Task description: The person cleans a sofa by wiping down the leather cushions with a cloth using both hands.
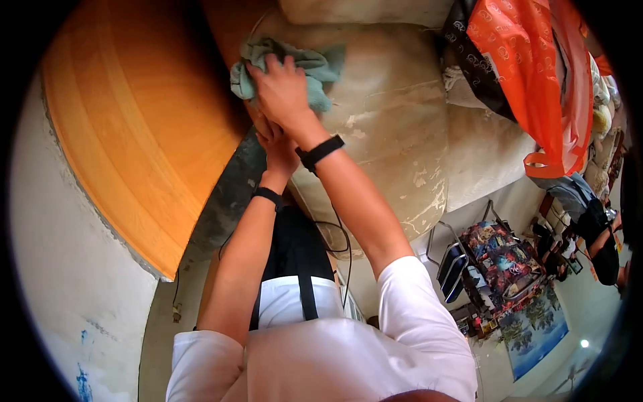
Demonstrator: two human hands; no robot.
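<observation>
My right hand presses down on a crumpled pale green cloth, its fingers bent into the fabric. The cloth lies at the corner of a worn beige sofa seat with peeling, pale patches. Just below my right wrist is my left hand, close to the seat's side edge. Its fingers are partly hidden behind the right hand, so I cannot make out what they hold or touch. Each wrist has a black band.
A curved wooden panel stands at the left beside a white wall. An orange bag rests on the sofa's right part. Lower right are a patterned backpack and a metal-framed chair. A dark cable hangs below the seat.
</observation>
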